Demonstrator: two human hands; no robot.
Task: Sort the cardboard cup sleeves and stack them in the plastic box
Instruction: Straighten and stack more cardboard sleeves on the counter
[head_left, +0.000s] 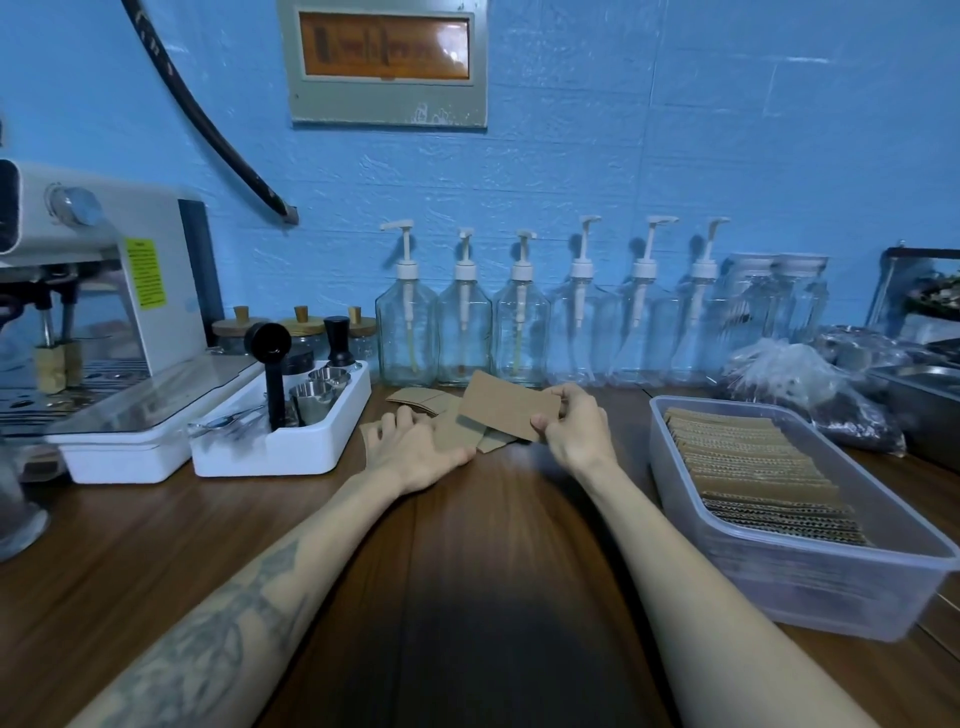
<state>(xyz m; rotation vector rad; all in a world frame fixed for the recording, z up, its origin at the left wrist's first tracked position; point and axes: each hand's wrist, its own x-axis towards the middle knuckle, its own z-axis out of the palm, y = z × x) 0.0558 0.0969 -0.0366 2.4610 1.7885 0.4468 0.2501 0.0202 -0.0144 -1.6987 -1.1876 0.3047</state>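
From the head camera, a flat cardboard sleeve (506, 405) is seen pinched at its near right corner between the thumb and fingers of the right hand (574, 426) and held raised above the wooden counter (488, 545). The left hand (415, 447) is laid palm down, fingers relaxed and spread, on a small loose pile of sleeves (452, 423) lying on the counter just behind it. To the right, a clear plastic box (810, 587) is filled with a long row of stacked sleeves (753, 467). Pump bottles (519, 332) are lined along the blue wall, and a white tray (291, 436) stands at the left.
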